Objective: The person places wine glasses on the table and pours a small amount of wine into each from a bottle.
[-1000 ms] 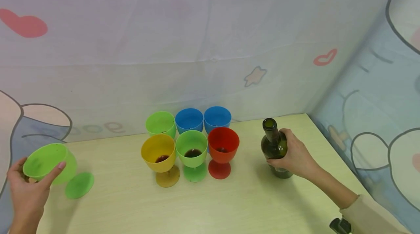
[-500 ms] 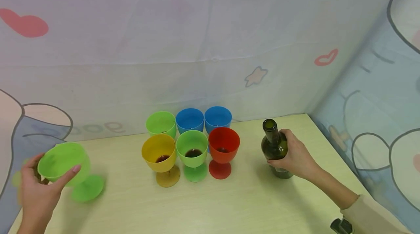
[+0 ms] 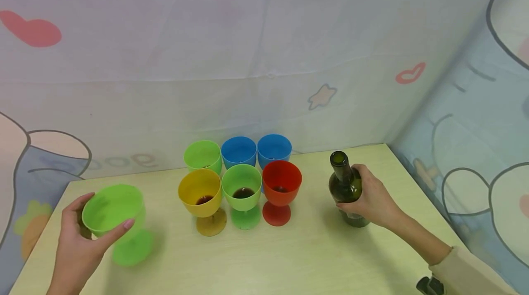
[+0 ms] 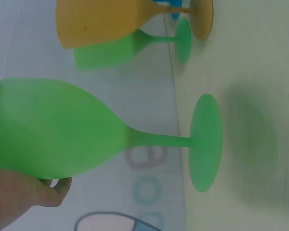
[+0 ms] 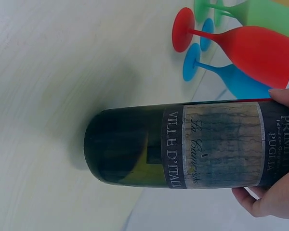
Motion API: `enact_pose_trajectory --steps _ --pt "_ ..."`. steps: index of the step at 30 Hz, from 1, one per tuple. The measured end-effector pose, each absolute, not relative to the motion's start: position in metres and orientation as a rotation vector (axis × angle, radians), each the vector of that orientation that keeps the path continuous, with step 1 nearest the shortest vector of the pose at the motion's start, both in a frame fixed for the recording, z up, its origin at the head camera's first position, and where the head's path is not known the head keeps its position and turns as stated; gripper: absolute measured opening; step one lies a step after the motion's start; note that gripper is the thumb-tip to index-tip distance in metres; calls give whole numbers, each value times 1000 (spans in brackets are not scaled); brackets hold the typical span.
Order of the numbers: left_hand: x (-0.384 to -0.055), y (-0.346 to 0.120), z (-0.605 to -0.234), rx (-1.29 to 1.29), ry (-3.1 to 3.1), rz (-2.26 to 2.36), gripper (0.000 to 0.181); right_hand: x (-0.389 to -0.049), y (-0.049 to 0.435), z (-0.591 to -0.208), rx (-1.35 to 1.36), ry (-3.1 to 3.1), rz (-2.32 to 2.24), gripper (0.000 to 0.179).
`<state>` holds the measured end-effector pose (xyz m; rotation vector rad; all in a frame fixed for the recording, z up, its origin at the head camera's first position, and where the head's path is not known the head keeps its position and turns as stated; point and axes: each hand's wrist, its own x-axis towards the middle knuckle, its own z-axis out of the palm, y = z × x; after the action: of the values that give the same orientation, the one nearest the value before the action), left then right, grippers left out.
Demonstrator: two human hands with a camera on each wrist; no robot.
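Note:
On the left of the head view, my left hand grips a green goblet round its bowl, thumb on the near side. In the left wrist view that goblet's stem and round foot show whole, with a shadow on the tabletop beside the foot; the foot looks slightly raised. At the right, my right hand holds a dark green wine bottle around its upper body. The bottle is upright and uncorked, and its label faces the right wrist camera. Some dark liquid shows through the glass low in the bottle.
Between the hands, several goblets stand in two rows: yellow, green and red in front, green and two blue ones behind. Dark liquid lies in the front three. A printed cloth hangs behind the table.
My left hand has carried the green goblet to the right, from the table's left edge further over the tabletop. The right hand and bottle have stayed nearly still.

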<state>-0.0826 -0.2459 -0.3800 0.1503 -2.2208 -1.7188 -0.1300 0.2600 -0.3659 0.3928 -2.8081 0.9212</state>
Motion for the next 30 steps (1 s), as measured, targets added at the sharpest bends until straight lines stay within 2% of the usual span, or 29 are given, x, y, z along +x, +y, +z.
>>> enact_pose_trajectory --steps 9,16,30 --pt "-67 -212 -372 34 -2433 -1587 87 -125 255 -364 431 -2800 856 73" --pt "-56 -183 -367 -65 -2520 -1512 93 -116 247 -361 501 -2813 559 77" --pt "-54 -116 -363 -305 -2568 -1600 89 -104 223 -351 634 -2702 49 76"
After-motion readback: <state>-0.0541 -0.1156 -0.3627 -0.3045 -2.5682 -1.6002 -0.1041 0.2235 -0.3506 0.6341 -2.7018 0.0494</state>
